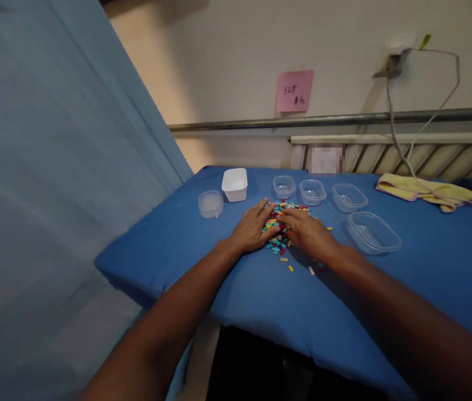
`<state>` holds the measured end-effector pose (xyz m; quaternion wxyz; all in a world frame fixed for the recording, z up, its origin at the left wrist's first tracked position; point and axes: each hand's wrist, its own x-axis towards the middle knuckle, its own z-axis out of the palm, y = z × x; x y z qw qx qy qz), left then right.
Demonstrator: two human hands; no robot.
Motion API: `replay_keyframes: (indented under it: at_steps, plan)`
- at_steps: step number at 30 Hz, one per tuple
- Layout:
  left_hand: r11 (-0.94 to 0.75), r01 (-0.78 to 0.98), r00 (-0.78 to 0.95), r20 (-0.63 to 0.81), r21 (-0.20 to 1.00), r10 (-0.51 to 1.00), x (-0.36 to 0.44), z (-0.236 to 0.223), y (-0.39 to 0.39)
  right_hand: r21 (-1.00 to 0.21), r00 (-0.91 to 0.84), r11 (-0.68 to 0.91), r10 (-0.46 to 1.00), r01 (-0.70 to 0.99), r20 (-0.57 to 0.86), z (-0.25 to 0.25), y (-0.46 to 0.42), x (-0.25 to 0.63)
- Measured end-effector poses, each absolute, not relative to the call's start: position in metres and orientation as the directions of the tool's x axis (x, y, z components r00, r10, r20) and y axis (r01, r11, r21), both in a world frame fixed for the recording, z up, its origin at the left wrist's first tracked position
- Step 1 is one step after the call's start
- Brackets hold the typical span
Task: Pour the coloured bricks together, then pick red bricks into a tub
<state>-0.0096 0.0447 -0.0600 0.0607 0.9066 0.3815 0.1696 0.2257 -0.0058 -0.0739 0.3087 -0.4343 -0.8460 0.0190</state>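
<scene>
A heap of small coloured pieces (286, 210) in red, teal, yellow and blue lies on the blue-covered surface (236, 278). My left hand (252, 228) rests flat on the heap's left side, fingers stretched out. From the right, my right hand (307, 229) lies on the heap with its fingers extended, the fingertips meeting those of the left hand. A few loose pieces (290, 268) lie just in front of the hands.
Behind the heap stand a white tub (234, 184), a round clear lid (210, 204) and several clear containers (373, 231). A yellow cloth (426, 191) lies at back right, under a cable. A blue curtain (52, 195) hangs at left. A pink note (295, 91) sticks to the wall.
</scene>
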Motion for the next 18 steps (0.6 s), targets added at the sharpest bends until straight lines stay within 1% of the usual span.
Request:
replay_keyframes:
  at_steps: [4,8,11,13,16,18]
  plan:
    - [-0.658,0.692,0.614,0.236,0.298,0.753,0.01,-0.064,0.058,-0.273,-0.422,0.584,0.774,0.765,0.473,-0.075,0.013,0.237]
    - [-0.688,0.677,0.657,0.209,0.259,0.725,0.032,-0.061,0.056,-0.319,-0.412,0.57,0.796,0.757,0.444,-0.085,0.007,0.253]
    - [-0.782,0.594,0.76,0.185,0.19,0.622,0.034,-0.056,0.035,-0.369,-0.415,0.578,0.8,0.728,0.434,-0.092,-0.02,0.274]
    - [-0.858,0.495,0.839,0.179,0.138,0.513,0.03,-0.055,0.012,-0.384,-0.378,0.529,0.834,0.757,0.403,-0.098,-0.046,0.29]
    - [-0.907,0.412,0.882,0.21,0.088,0.421,0.025,-0.058,-0.021,-0.315,-0.388,0.492,0.857,0.812,0.338,-0.108,-0.081,0.31]
    - [-0.908,0.414,0.877,0.241,0.063,0.416,0.024,-0.06,-0.03,-0.259,-0.398,0.479,0.863,0.839,0.31,-0.115,-0.092,0.314]
